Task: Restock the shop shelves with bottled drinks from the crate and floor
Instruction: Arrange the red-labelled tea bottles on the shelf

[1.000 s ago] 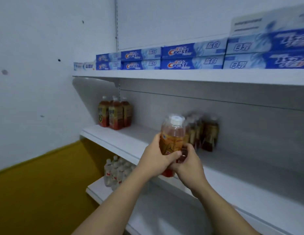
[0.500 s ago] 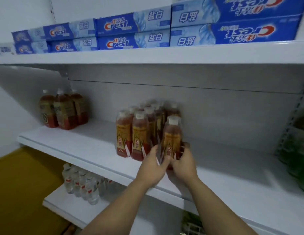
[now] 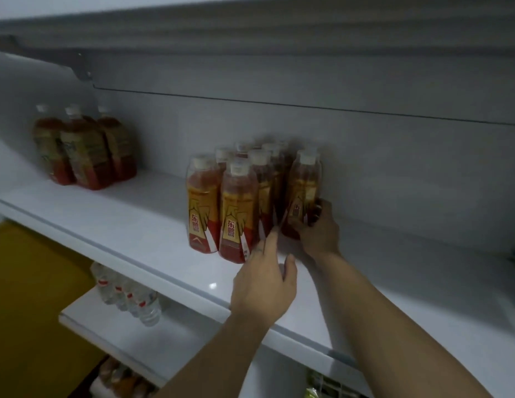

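— On the middle shelf (image 3: pixel 112 225), from your head camera: where is the bottle you are placing?

— Your right hand (image 3: pixel 316 231) has it. Your fingers (image 3: pixel 313 211) wrap the lower part of the orange drink bottle (image 3: pixel 303 193), which stands upright on the shelf at the right edge of the cluster of matching bottles (image 3: pixel 236 202), touching or just beside them.

— And your left hand (image 3: pixel 265 285)?

— It holds nothing. Your fingers are loosely spread, thumb apart, fingertips reaching toward the base of the cluster, just left of the held bottle. Whether they touch a bottle, I cannot tell.

— What else lies beyond your fingers?

— Far to their left, three darker bottles (image 3: pixel 84 150) stand at the back of the same shelf. Below your left wrist, on the lower shelf (image 3: pixel 107 337), sit clear water bottles (image 3: pixel 127 294).
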Tool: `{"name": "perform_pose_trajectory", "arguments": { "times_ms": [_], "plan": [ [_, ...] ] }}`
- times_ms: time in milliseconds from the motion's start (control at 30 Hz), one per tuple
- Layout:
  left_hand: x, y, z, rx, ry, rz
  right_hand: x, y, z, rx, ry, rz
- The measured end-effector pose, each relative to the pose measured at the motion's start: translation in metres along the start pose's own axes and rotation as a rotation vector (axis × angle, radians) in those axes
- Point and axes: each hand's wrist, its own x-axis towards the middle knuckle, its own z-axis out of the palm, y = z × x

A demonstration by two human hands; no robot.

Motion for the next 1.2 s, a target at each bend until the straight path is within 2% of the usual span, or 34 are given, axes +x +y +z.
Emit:
{"name": "perform_pose_trajectory", "arguments": {
  "times_ms": [467,633,733,933,1067,1200],
  "plan": [
    [0.0,-0.006,0.004,-0.059,0.004,-0.084,0.005,-0.002,0.007,0.013,-0.003,0.014],
    [-0.002,-0.005,0.001,-0.093,0.027,-0.086,-0.01,-0.011,-0.001,0.002,-0.041,0.116],
    [0.001,-0.005,-0.001,-0.136,0.057,-0.061,-0.032,-0.03,-0.015,0.036,0.027,0.127],
    [-0.042,-0.021,-0.009,-0.386,0.254,0.007,-0.111,-0.058,-0.033,0.15,0.04,-0.051],
    [-0.095,-0.055,-0.02,-0.334,0.343,0.159,-0.184,-0.063,-0.005,0.237,0.012,-0.164],
    [-0.14,-0.106,-0.044,-0.315,0.307,0.015,-0.25,-0.04,0.042,0.333,-0.078,-0.142]
  ]
}}
